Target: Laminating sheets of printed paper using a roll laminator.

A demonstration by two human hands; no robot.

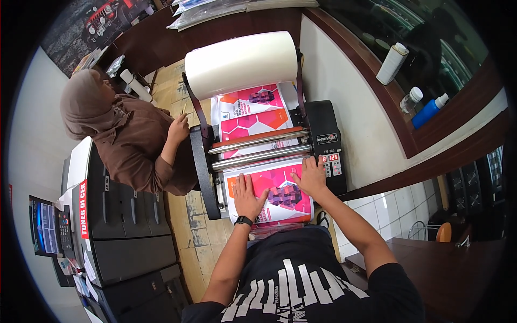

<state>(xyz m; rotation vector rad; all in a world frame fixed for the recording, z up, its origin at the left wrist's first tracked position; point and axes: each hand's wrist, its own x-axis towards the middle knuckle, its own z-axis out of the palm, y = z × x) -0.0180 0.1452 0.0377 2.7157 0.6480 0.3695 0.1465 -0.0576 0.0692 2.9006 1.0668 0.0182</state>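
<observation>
My left hand (247, 196) and my right hand (311, 177) lie open on a pink, white and orange printed sheet (288, 215) at the front of a black laminator (327, 121). The left fingers are spread on the sheet's left part, the right fingers at its upper right, near the red digital display (334, 158). Just beyond them are metal rollers (264, 154). More printed sheet (253, 116) shows behind the rollers, below a large white film roll (239, 62) on the machine's raised bar.
A co-worker (124, 140) stands at the left of the laminator, holding a thin object. A dark copier (129, 247) is at lower left. A window ledge on the right holds a white bottle (392, 64), a jar (411, 99) and a blue bottle (428, 112). A dark desk (409, 274) is at lower right.
</observation>
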